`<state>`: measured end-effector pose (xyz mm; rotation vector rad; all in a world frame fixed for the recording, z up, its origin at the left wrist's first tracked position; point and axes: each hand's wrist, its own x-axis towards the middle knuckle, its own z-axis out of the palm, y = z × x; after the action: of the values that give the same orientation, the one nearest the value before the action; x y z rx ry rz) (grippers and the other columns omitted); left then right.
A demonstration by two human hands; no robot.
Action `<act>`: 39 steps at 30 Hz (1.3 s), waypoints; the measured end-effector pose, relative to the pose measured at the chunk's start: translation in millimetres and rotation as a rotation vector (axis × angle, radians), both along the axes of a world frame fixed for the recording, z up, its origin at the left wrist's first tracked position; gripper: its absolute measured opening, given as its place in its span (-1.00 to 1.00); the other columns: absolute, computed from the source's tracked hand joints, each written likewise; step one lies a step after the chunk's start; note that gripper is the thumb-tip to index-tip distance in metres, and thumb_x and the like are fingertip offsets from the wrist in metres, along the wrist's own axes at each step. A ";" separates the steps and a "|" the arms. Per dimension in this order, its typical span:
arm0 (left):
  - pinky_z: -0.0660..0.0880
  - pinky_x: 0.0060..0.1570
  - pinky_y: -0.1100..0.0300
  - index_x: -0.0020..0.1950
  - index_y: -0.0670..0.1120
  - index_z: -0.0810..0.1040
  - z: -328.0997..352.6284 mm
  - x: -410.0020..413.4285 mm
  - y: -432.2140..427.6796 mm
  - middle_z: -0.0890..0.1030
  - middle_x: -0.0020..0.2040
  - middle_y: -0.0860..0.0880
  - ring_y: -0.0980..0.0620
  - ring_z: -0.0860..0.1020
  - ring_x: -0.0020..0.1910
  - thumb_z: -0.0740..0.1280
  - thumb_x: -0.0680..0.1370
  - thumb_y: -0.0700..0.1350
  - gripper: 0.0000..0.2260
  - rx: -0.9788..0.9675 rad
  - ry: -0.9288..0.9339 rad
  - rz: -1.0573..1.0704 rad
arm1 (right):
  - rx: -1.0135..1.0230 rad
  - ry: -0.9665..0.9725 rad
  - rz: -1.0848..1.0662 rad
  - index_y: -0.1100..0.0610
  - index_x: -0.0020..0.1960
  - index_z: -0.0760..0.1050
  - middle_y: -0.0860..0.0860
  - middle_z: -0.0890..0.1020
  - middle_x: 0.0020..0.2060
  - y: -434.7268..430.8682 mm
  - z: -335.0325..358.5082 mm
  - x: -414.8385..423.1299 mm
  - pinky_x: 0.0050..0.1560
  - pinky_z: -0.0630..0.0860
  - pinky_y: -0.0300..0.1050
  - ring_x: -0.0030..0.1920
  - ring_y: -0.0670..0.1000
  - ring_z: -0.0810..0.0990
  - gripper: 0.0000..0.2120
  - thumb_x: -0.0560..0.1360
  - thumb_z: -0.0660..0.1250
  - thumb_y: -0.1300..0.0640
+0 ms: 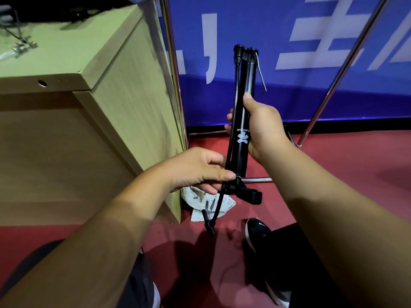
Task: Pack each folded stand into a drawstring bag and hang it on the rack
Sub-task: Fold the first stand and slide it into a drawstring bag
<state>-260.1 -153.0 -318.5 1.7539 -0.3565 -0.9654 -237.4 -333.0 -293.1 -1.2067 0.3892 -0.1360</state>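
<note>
Here the person holds a black folded stand (243, 107) nearly upright in front of a blue banner (289, 96) with white characters. The right hand (260, 127) wraps around the middle of the stand's main tube, thumb pointing up along it, the fingers (229, 127) curling round from behind and closed on the tube just above a white logo printed there. The left hand (195, 172) is lower, its thumb and fingers pinched shut on a thin black leg rod near the stand's lower hub. Below that hand one thin rod runs down and ends in a small black foot (210, 227), hanging free above the red floor (333, 163); a wider black piece (251, 195) sticks out to the right at the hub. A thin metal wire loop juts from the stand's top toward the right. To the left stands a light wooden counter (100, 107), with some metal hardware (22, 46) on its top. A crumpled white cloth (206, 203) lies on the floor at the counter's corner. Shiny rack poles (173, 74) rise beside the banner. A black shoe (258, 234) shows below
</note>
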 end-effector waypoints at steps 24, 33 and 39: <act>0.72 -0.05 0.08 0.40 0.02 0.53 -9.9 -4.6 -3.1 0.72 0.22 0.04 -0.10 0.76 0.03 0.45 0.64 -0.12 -0.66 -0.022 0.007 -0.095 | 0.210 0.012 0.034 0.24 0.11 0.64 0.05 0.66 -0.22 -12.8 -3.4 7.4 -0.22 0.60 -0.07 -0.26 -0.01 0.66 -0.65 0.70 0.31 -0.07; 0.69 -0.16 0.07 0.30 0.01 0.55 -16.4 -6.0 -9.1 0.71 0.20 0.07 -0.09 0.76 -0.12 0.35 0.71 -0.08 -0.84 0.057 -0.067 -0.136 | 0.222 0.021 0.002 0.22 0.06 0.61 0.01 0.60 -0.31 -9.0 -1.9 8.7 -0.30 0.53 -0.11 -0.37 -0.03 0.56 -0.62 0.75 0.23 -0.07; 0.66 -0.17 0.14 0.28 -0.03 0.55 -17.3 -8.7 -14.4 0.70 0.16 0.09 -0.10 0.76 -0.14 0.31 0.73 -0.08 -0.86 0.075 -0.146 -0.096 | 0.196 0.042 -0.091 0.21 0.01 0.59 0.01 0.63 -0.34 -20.0 -8.5 12.0 -0.26 0.53 -0.07 -0.35 -0.03 0.60 -0.62 0.73 0.24 -0.09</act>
<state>-268.9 -167.4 -335.8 1.8949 -0.5072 -0.9308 -225.3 -353.0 -301.6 -1.0001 0.4835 -0.1471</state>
